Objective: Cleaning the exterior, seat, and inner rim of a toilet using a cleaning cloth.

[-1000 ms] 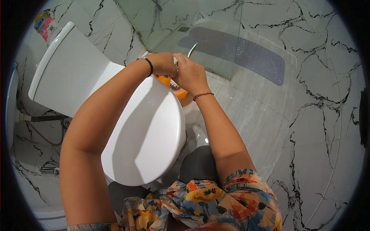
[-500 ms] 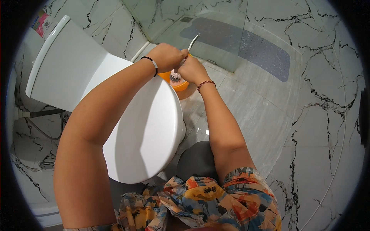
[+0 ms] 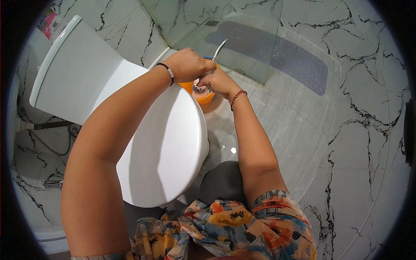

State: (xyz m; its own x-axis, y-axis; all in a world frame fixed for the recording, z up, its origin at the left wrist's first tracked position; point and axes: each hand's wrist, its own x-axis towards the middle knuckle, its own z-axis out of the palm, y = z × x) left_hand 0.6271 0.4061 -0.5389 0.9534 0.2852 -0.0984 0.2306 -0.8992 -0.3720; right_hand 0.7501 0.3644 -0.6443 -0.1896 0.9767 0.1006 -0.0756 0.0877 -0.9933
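Note:
My left hand [image 3: 190, 66] and my right hand [image 3: 220, 82] are closed and meet above an orange bowl [image 3: 205, 99] beside the toilet. Whatever is between their fingers is hidden. A slim, curved white handle [image 3: 220, 49] sticks out beyond the hands; whether either hand holds it cannot be made out. A bit of blue shows near its lower end. Inside the bowl lies something pinkish with dark grey patches, partly covered by my fingers. Close under my left forearm is the white toilet [image 3: 182, 143] with its lid down.
A glass panel [image 3: 255, 65] stands past the bowl, with a grey bath mat [image 3: 299, 65] on the floor behind and beside it. The toilet tank [image 3: 78, 65] rises at the left, and a pink package [image 3: 51, 24] lies near it. A thin white hose [image 3: 381, 173] hangs at right.
My right hand has shifted slightly right and down, its fingers now lower over the bowl. More of the bowl's far rim shows beside the white handle. My left hand has barely moved.

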